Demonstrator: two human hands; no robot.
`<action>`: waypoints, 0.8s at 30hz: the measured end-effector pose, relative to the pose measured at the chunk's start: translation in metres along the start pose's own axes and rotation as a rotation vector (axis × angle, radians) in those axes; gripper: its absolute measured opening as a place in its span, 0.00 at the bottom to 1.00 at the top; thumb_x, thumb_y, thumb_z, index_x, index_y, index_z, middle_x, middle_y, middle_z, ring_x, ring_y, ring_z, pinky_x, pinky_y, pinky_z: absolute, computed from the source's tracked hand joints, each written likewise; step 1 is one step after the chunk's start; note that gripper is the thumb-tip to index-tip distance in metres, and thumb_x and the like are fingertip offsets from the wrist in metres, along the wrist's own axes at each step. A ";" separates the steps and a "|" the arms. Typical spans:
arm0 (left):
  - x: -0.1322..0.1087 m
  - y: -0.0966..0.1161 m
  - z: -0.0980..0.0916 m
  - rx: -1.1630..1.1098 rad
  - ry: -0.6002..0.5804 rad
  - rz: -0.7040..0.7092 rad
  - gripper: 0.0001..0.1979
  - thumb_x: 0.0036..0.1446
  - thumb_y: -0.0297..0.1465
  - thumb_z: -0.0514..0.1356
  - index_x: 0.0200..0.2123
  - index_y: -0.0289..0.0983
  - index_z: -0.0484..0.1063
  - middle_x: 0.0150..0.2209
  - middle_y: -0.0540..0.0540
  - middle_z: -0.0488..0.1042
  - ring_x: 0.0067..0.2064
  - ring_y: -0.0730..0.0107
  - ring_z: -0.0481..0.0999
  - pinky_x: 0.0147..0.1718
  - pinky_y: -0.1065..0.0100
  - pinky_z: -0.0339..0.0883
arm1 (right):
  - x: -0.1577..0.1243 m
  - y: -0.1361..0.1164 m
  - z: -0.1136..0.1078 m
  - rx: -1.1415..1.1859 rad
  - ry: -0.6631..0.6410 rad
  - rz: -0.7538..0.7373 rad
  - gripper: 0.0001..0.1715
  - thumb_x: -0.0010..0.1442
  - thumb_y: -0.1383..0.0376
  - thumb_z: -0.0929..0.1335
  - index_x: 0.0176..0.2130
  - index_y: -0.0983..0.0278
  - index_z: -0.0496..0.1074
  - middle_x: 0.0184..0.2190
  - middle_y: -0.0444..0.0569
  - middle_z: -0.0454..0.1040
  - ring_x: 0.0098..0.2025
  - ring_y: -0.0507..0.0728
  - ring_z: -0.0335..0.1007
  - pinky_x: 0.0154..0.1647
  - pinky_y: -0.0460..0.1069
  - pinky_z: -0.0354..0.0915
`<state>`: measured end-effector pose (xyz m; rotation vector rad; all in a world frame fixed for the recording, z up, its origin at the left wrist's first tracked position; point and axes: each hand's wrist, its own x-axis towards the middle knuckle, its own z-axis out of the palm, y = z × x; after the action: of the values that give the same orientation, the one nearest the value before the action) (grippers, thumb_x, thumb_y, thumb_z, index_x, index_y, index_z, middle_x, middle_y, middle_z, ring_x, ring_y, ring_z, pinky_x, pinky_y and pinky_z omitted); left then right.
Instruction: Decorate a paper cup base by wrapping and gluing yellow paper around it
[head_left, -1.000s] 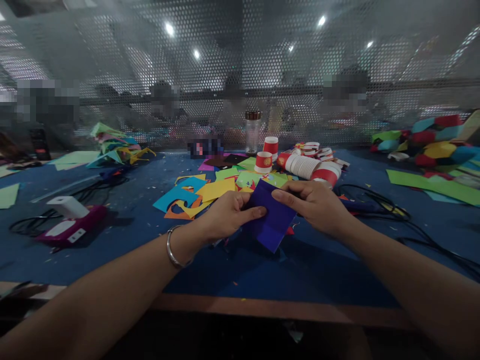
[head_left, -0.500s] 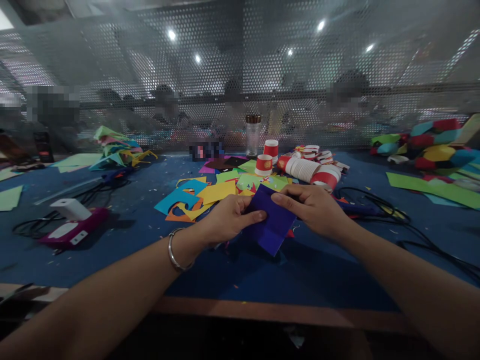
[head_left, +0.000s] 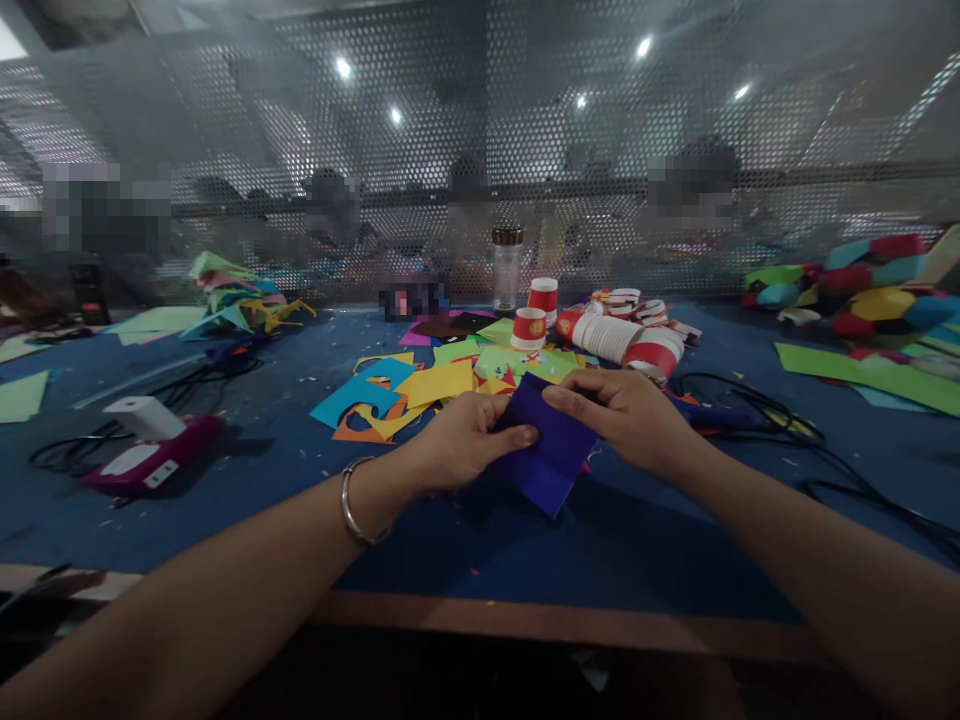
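A dark blue-purple piece of paper (head_left: 546, 455) is held up over the front of the table, tilted, with a crease across its lower part. My left hand (head_left: 472, 435) pinches its left edge, thumb lying on the front face. At its upper right edge, my right hand (head_left: 619, 410) grips it between thumb and fingers. The fingers behind the paper are hidden. Just beyond lie coloured paper sheets and cut scraps, among them a yellow sheet (head_left: 439, 382) and a blue sheet with a round cut-out (head_left: 352, 397).
Red and white paper cups (head_left: 529, 328) and a lidded clear bottle (head_left: 507, 272) stand at the back. A stack of cups (head_left: 611, 338) lies sideways. At left sits a magenta power strip (head_left: 150, 465) with a white plug. Black cables (head_left: 855, 465) run along the right.
Both hands keep their hold on the blue-purple paper. Its lower corner has shifted slightly right and down, and my left hand has moved a little to the right.
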<state>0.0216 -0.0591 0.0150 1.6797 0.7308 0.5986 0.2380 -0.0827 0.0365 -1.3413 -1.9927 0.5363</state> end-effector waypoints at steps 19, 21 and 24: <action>-0.003 0.008 -0.009 -0.279 -0.098 -0.139 0.19 0.51 0.42 0.76 0.39 0.36 0.82 0.36 0.44 0.84 0.37 0.70 0.81 0.40 0.68 0.74 | 0.002 -0.002 -0.002 0.001 -0.058 0.013 0.34 0.65 0.37 0.63 0.26 0.61 0.67 0.24 0.44 0.67 0.28 0.53 0.62 0.29 0.50 0.57; -0.001 0.008 -0.012 -0.292 -0.121 -0.151 0.18 0.50 0.41 0.77 0.39 0.35 0.82 0.37 0.44 0.85 0.36 0.70 0.81 0.40 0.70 0.74 | 0.002 -0.003 -0.002 0.010 -0.058 0.008 0.33 0.65 0.38 0.63 0.25 0.61 0.66 0.23 0.43 0.65 0.27 0.52 0.60 0.28 0.50 0.56; -0.001 0.009 -0.017 -0.303 -0.156 -0.182 0.18 0.48 0.39 0.78 0.38 0.34 0.83 0.38 0.44 0.85 0.36 0.72 0.80 0.40 0.71 0.73 | 0.002 -0.004 -0.001 0.005 -0.059 0.000 0.34 0.65 0.38 0.63 0.23 0.60 0.63 0.22 0.41 0.61 0.25 0.51 0.57 0.28 0.50 0.54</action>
<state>0.0106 -0.0501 0.0270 1.3475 0.6373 0.4216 0.2361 -0.0820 0.0404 -1.3366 -2.0382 0.5864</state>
